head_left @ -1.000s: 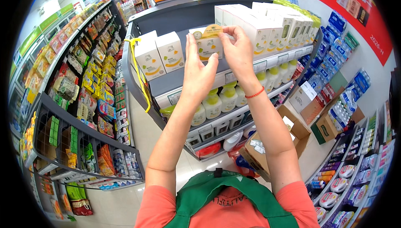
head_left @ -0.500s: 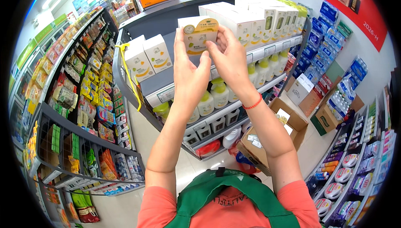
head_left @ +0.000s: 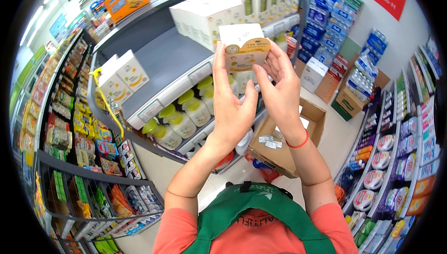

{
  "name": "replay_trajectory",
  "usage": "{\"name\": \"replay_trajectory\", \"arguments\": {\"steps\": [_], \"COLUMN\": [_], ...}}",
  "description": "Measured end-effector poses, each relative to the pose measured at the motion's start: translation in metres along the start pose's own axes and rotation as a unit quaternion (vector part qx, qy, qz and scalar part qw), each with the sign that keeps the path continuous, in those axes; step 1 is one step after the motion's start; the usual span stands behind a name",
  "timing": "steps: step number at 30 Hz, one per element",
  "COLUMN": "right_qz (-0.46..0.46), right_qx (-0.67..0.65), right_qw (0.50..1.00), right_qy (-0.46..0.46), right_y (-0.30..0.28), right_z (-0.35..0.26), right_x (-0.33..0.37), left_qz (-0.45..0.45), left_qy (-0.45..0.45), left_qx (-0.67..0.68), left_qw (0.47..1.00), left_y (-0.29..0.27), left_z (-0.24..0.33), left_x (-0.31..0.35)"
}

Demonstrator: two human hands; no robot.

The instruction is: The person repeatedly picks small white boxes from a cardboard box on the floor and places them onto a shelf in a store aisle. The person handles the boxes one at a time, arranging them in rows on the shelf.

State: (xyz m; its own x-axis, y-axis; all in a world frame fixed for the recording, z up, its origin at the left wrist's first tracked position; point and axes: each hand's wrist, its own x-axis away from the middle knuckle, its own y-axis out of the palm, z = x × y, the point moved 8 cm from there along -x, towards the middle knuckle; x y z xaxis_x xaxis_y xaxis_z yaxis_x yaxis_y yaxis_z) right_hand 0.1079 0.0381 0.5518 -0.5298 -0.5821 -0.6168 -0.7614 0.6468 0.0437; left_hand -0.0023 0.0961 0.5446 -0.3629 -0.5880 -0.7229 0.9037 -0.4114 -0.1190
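Note:
Between my two hands I hold a small white box [head_left: 242, 35] with a rounded gold label standing up on its front. My left hand [head_left: 233, 102] presses its left side, and my right hand [head_left: 279, 84] grips the right side, thumb near the lower front corner. The box is raised in front of the shelf edge. Two similar white boxes [head_left: 122, 78] stand at the left end of the grey shelf [head_left: 163, 63]. Farther right on that shelf is a block of white boxes [head_left: 200, 19]. Pump bottles [head_left: 179, 119] with yellow-green tops line the tier below.
An open cardboard carton [head_left: 316, 119] with papers inside sits on the floor at right. A yellow strap [head_left: 109, 109] hangs at the shelf's left end. Stocked racks [head_left: 377, 161] rise at right, and a snack shelf [head_left: 88, 128] runs along the left.
My view has turned to the right, so the shelf sits farther left. Both hands still hold the box, which now shows its top face and has come in front of the shelf's right part.

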Motion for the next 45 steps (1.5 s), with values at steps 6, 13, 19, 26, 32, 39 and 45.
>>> {"name": "replay_trajectory", "arguments": {"steps": [6,13,19,26,32,39,45], "right_qz": [0.096,0.156,0.19,0.22,0.21,0.2,0.198], "right_qx": [0.062,0.108,0.132,0.131,0.103,0.057,0.053], "right_qw": [0.993,0.978,0.963,0.947,0.937,0.931,0.919], "right_qy": [0.027,0.09,0.138,0.192,0.259,0.3,0.338], "right_y": [-0.08,-0.16,-0.213,-0.26,-0.282,-0.293,-0.295], "right_z": [0.028,0.064,0.108,0.171,0.235,0.291,0.326], "right_x": [0.029,0.065,0.102,0.139,0.166,0.192,0.212], "left_qz": [-0.08,-0.15,-0.186,-0.212,-0.214,-0.241,-0.278], "left_qy": [-0.041,-0.107,-0.166,-0.251,-0.27,-0.265,-0.335], "left_qx": [0.072,0.144,0.176,0.202,0.186,0.108,0.109], "left_qw": [0.993,0.972,0.952,0.923,0.92,0.927,0.893], "left_y": [0.077,0.158,0.218,0.277,0.312,0.337,0.347], "left_z": [-0.019,-0.041,-0.081,-0.135,-0.195,-0.245,-0.265], "left_x": [0.024,0.06,0.099,0.137,0.177,0.202,0.219]}}
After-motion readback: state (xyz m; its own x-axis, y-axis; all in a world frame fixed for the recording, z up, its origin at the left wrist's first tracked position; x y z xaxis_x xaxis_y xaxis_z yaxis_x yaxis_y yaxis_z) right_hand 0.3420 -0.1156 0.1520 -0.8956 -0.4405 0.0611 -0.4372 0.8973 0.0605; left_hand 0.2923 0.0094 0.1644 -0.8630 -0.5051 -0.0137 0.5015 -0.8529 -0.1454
